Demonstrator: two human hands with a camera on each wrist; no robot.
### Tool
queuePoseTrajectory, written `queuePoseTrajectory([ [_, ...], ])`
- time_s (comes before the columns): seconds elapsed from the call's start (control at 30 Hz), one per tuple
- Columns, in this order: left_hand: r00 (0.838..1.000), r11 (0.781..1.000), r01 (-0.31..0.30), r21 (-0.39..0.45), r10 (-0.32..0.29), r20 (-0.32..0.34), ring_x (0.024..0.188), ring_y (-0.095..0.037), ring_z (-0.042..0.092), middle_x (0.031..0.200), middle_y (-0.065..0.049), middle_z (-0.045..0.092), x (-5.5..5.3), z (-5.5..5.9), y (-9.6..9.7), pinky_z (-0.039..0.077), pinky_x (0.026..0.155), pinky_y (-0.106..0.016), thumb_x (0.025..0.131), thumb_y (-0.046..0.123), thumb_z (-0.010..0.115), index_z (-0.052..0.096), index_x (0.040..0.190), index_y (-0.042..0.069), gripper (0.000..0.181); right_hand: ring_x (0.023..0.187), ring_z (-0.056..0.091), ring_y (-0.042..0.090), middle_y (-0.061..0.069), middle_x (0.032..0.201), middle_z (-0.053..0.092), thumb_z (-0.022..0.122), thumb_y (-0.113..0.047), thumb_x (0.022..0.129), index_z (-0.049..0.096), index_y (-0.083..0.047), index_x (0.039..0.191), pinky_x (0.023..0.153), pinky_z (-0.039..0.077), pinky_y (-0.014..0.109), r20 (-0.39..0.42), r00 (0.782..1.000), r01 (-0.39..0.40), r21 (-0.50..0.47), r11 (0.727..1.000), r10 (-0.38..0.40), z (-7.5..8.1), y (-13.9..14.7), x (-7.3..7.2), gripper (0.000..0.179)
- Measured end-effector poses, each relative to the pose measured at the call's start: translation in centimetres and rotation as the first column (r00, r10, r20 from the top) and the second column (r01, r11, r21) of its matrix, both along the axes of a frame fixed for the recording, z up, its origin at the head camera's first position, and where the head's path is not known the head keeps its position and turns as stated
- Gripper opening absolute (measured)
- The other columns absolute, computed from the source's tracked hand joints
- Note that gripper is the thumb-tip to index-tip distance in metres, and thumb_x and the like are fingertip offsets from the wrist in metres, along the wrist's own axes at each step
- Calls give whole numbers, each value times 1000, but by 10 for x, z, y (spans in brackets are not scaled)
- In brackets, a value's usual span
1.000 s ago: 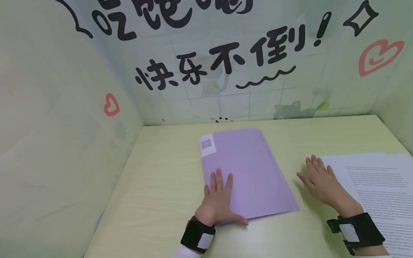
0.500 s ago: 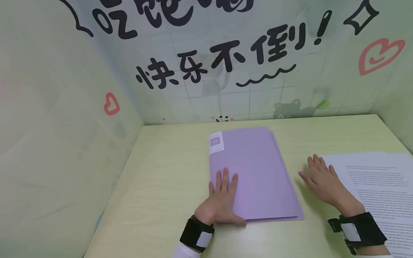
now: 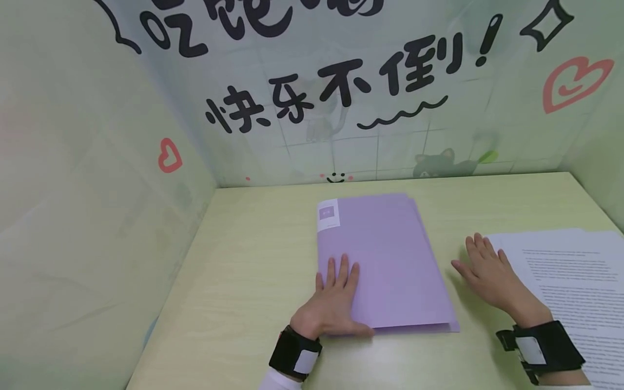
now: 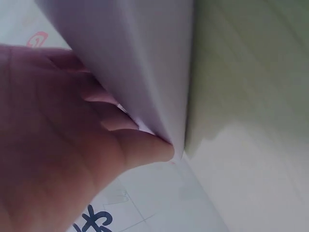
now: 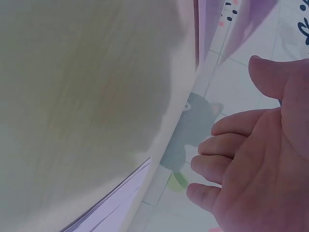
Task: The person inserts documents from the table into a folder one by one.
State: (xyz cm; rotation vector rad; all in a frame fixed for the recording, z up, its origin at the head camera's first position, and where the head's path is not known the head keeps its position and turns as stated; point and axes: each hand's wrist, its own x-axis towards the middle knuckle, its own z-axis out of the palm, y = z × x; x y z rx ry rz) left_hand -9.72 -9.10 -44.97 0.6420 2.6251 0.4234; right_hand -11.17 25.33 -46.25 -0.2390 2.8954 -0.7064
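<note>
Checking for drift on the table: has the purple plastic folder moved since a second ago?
Yes. The purple plastic folder has slid right under the left hand, toward the white printed sheets, and turned a little, judged against the table's back edge.

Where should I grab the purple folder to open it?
Probably the folder's long right edge, from the right: its layers splay apart there, while the left hand presses flat on the near-left corner. The right hand hovers open beside that edge.

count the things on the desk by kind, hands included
folder: 1
paper stack: 1
hands: 2, left hand on the folder, right hand flat on the desk
total: 4
</note>
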Motion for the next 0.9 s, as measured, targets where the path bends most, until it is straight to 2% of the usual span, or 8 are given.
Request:
queuePoseTrajectory([
  [0.2, 1000, 999, -5, 52, 5, 4, 152, -37, -16, 166, -11, -16, 0, -2, 0, 5, 121, -63, 73, 70, 68, 1, 160, 12, 123, 144, 2, 59, 45, 153, 5, 35, -43, 106, 12, 21, 148, 111, 5, 75, 5, 1000, -7, -9, 1000, 7, 1, 2, -5, 79],
  [0.43, 1000, 988, -16, 155, 16, 2, 152, -35, -18, 165, -9, -20, -2, -4, -2, 5, 122, -62, 74, 68, 70, -4, 159, 14, 125, 144, 5, 59, 46, 153, 7, 38, -43, 105, 15, 21, 147, 110, 6, 75, 0, 1000, -19, -13, 1000, 19, -1, 1, -10, 80],
  [0.63, 999, 957, -25, 287, 13, 43, 151, -29, -24, 164, -3, -26, -3, -5, -2, 3, 123, -59, 75, 65, 70, -9, 158, 17, 125, 144, 8, 59, 46, 152, 11, 43, -35, 105, 16, 22, 146, 110, 8, 76, -14, 999, -32, 14, 999, 32, -5, 2, -14, 76],
  [0.9, 997, 919, -44, 391, 15, 78, 150, -28, -27, 161, -1, -32, -3, -7, 4, 2, 123, -58, 80, 61, 69, -18, 156, 20, 123, 144, 9, 59, 46, 152, 11, 45, -23, 103, 16, 21, 147, 111, 8, 75, -2, 999, -47, 30, 998, 47, -9, 6, -18, 68],
])
